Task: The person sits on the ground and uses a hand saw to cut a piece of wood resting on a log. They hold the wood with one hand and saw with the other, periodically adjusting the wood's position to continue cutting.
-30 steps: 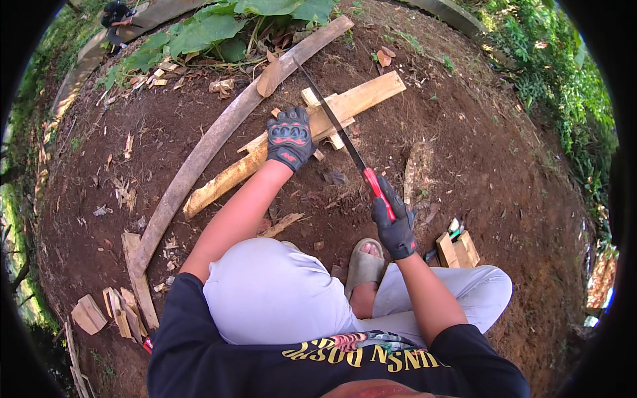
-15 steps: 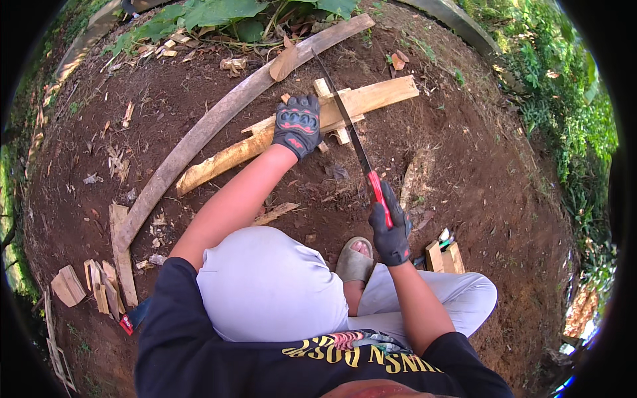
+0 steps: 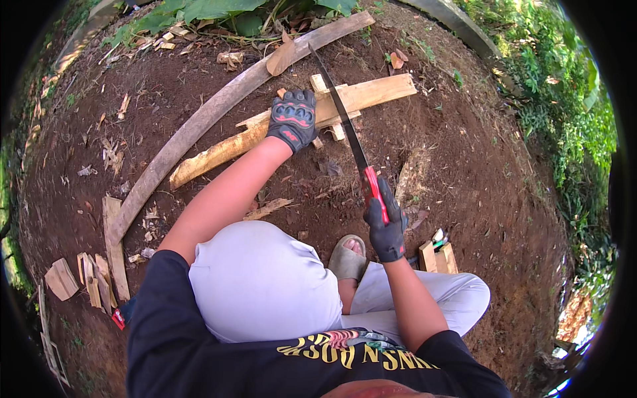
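My left hand [image 3: 293,121], in a black glove with red trim, presses on a pale wooden plank [image 3: 377,93], its fingers curled over the far edge. The plank lies slantwise across smaller wood pieces [image 3: 338,132] on the soil. In my right hand [image 3: 387,229], also gloved in black, is the red handle of a handsaw [image 3: 352,139]. Its long dark blade crosses the plank just right of my left hand, the tip pointing away from me. Whether the teeth have cut into the wood cannot be made out.
A long weathered board [image 3: 192,126] lies beyond the plank, a dry leaf [image 3: 281,58] on it. Cut wood blocks [image 3: 62,279] and a red-ended tool [image 3: 119,319] lie at left. Near my right knee are more wood blocks [image 3: 438,259]. Green plants [image 3: 557,99] border the right.
The saw and my right hand have slid slightly forward, away from me. My left hand stays on the plank. The whole view has shifted a little.
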`<action>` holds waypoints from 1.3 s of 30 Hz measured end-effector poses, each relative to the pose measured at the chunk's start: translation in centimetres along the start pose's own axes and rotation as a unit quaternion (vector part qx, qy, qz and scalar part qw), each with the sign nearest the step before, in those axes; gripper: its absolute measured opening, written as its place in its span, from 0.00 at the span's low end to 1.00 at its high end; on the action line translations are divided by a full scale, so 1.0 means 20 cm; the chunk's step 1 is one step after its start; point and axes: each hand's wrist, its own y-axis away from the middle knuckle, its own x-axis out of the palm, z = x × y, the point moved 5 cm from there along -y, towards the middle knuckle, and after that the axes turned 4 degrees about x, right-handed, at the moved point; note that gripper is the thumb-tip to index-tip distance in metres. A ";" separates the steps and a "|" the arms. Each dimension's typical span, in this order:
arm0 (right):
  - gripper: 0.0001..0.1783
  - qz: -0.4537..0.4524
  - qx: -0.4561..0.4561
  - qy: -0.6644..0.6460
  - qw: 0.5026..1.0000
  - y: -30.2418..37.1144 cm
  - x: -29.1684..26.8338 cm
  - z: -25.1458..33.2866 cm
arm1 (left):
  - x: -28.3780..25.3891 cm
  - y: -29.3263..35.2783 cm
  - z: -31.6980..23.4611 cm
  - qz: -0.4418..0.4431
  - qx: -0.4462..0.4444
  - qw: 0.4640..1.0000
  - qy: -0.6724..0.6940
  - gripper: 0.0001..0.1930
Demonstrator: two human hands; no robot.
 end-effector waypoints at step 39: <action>0.33 0.188 -0.089 0.129 0.969 -0.48 -0.64 0.77 | -0.15 -0.14 -0.07 0.223 0.020 0.972 -0.076 0.55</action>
